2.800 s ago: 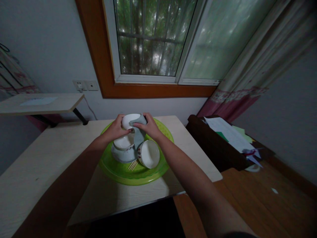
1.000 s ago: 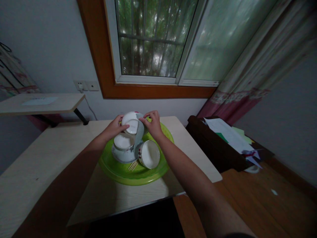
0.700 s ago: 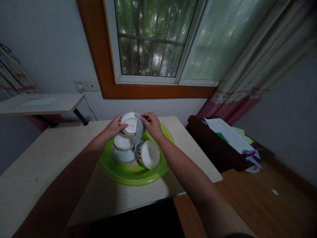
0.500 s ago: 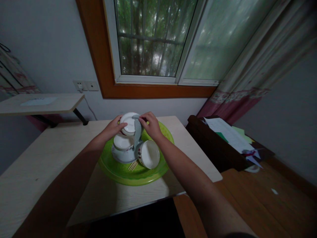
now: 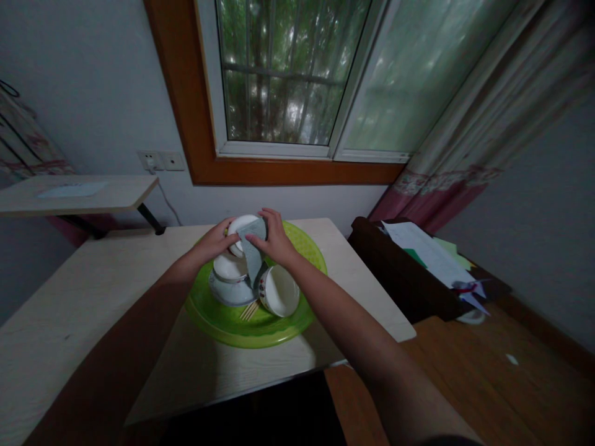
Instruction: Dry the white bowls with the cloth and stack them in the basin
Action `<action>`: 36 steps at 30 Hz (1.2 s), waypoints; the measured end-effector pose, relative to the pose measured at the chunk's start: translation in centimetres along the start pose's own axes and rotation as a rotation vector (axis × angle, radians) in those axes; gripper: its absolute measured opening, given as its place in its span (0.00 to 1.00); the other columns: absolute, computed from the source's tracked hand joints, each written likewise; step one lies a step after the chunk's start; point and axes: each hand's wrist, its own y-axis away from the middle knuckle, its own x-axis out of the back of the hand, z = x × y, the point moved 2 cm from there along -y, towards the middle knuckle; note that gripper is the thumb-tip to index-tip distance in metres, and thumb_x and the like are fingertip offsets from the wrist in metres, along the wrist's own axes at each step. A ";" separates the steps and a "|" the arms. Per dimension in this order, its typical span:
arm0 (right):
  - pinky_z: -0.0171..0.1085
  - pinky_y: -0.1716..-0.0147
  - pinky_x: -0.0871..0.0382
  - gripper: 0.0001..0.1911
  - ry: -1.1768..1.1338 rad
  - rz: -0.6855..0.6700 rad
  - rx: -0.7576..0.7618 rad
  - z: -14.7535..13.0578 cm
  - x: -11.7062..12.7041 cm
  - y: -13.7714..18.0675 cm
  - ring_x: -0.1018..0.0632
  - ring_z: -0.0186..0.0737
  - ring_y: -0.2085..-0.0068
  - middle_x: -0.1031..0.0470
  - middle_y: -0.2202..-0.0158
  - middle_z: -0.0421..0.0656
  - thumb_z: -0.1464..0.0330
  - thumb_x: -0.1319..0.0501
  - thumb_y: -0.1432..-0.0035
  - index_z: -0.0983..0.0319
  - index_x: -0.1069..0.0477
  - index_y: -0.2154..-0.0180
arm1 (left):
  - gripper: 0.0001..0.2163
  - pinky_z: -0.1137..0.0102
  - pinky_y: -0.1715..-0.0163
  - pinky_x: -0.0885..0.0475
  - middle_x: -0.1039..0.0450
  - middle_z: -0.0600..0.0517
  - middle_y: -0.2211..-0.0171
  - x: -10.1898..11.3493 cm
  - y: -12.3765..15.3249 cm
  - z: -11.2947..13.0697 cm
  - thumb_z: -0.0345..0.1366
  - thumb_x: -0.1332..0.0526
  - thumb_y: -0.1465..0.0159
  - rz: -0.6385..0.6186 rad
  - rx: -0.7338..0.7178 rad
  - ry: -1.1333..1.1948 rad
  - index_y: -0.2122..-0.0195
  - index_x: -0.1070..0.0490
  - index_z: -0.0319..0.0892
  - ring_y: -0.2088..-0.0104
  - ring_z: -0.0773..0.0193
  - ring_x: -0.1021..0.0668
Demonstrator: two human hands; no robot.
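Note:
My left hand [image 5: 214, 241] grips a white bowl [image 5: 238, 225], held tilted above a green basin [image 5: 297, 319] on the table. My right hand [image 5: 274, 239] presses a grey cloth [image 5: 252, 246] over the bowl's underside; the cloth hangs down below it. Under the held bowl, another white bowl [image 5: 229, 268] rests on a plate [image 5: 227, 294] inside the basin. A third bowl [image 5: 280, 290] with a red pattern leans on its side at the right. Wooden chopsticks [image 5: 249, 309] lie in front of the plate.
The basin stands on a light wooden table [image 5: 83, 310] under a window. A second table [image 5: 69, 193] is at the far left. At the right, a dark wooden piece of furniture [image 5: 400, 266] holds papers [image 5: 430, 248]; a curtain [image 5: 469, 124] hangs behind it.
My right hand has brought the cloth from the bowl's right edge across its underside, covering most of it. The left hand keeps its hold on the bowl.

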 end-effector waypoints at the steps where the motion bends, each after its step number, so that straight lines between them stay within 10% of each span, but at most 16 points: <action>1: 0.54 0.32 0.45 0.37 -0.018 0.001 -0.030 0.3 -0.1 0.1 0.38 0.52 0.34 0.40 0.37 0.55 0.52 0.33 0.41 0.59 0.40 0.37 | 0.29 0.64 0.62 0.23 0.24 0.44 0.51 0.0 0.0 0.0 0.45 0.35 0.43 0.001 -0.022 -0.023 0.41 0.33 0.40 0.56 0.53 0.21; 16: 0.52 0.35 0.39 0.52 -0.377 -0.216 -0.230 2.3 0.2 0.3 0.32 0.51 0.36 0.36 0.34 0.50 0.54 0.28 0.49 0.56 0.50 0.30 | 0.30 0.63 0.59 0.23 0.24 0.42 0.49 -0.2 0.2 0.1 0.44 0.32 0.44 0.005 -0.030 0.024 0.41 0.33 0.40 0.56 0.54 0.20; 36: 0.51 0.35 0.37 0.52 -0.474 -0.105 -0.319 1.8 0.9 -0.1 0.30 0.51 0.37 0.36 0.35 0.49 0.52 0.28 0.50 0.56 0.47 0.30 | 0.41 0.68 0.67 0.21 0.32 0.38 0.40 -0.1 0.7 1.0 0.42 0.28 0.46 -0.134 0.063 0.418 0.33 0.43 0.45 0.57 0.56 0.19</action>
